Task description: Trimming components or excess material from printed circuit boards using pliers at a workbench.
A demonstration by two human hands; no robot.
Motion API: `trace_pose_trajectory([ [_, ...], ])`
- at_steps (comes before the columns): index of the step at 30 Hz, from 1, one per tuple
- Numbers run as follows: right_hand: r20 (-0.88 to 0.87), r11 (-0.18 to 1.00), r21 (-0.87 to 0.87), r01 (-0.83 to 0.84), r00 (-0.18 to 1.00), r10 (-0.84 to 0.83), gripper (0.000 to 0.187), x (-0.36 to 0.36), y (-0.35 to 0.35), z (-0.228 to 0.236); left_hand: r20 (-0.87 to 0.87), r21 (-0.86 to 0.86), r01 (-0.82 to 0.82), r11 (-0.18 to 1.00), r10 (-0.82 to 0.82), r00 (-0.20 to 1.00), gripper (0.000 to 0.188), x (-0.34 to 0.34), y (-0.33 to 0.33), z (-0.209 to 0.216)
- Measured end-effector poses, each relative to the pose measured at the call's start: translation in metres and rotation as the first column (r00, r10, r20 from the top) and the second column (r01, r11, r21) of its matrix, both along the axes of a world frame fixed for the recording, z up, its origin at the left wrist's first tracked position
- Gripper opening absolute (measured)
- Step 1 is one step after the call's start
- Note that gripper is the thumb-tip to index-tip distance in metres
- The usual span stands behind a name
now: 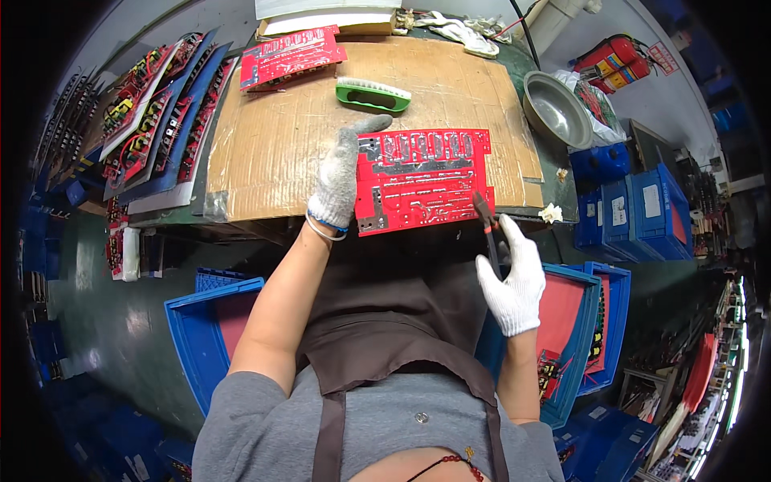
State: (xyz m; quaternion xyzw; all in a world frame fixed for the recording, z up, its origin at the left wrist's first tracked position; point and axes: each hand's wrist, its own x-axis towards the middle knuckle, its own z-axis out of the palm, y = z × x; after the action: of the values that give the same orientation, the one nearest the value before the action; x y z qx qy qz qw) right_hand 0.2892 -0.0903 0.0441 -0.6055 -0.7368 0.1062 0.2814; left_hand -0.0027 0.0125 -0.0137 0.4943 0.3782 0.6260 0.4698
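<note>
A red circuit board (pixel 426 178) is held up over the near edge of the table, its soldered side facing me. My left hand (pixel 339 181), in a grey-white work glove, grips the board's left edge, its thumb and fingers partly hidden behind it. In a white glove, my right hand (pixel 516 281) is closed round a pair of cutting pliers (pixel 488 225) with dark jaws and red-and-black handles. The jaws touch or hover just over the board's lower right edge; I cannot tell which.
On the cardboard (pixel 281 153) lie a green-backed brush (pixel 373 95) and another red board (pixel 293 58). Stacked boards (pixel 161 120) lean at left. A metal bowl (pixel 556 108) sits at right. Blue crates (pixel 213 321) flank my lap; more blue bins (pixel 634 210) and a fire extinguisher (pixel 614 63) are at right.
</note>
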Motion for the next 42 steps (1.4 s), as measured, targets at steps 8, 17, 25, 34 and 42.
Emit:
trace_pose_trajectory([
  [8,0.256,0.994,0.052,-0.097,0.963,0.08,0.069,-0.034,0.012,0.013,0.164,-0.067,0.063,0.996,-0.051,0.985,0.076,0.007,-0.004,0.012],
  [17,0.36,0.965,0.058,-0.254,0.907,0.217,0.069,-0.079,0.011,0.029,0.159,-0.067,0.027,0.997,-0.016,0.987,0.077,0.007,-0.001,0.006],
  [25,0.374,0.988,0.003,-0.153,0.917,0.14,0.068,-0.064,0.001,0.034,0.153,-0.061,0.065,0.996,-0.055,0.987,0.081,0.009,-0.002,0.008],
  [34,0.376,0.991,0.116,0.074,0.92,-0.112,0.064,-0.027,0.009,0.032,0.182,-0.099,0.068,0.993,-0.049,0.982,0.076,0.007,-0.009,0.014],
  [42,0.382,0.998,0.061,-0.03,0.924,0.004,0.062,-0.041,0.015,0.045,0.166,-0.095,0.061,0.994,-0.045,0.985,0.073,0.008,-0.007,0.01],
])
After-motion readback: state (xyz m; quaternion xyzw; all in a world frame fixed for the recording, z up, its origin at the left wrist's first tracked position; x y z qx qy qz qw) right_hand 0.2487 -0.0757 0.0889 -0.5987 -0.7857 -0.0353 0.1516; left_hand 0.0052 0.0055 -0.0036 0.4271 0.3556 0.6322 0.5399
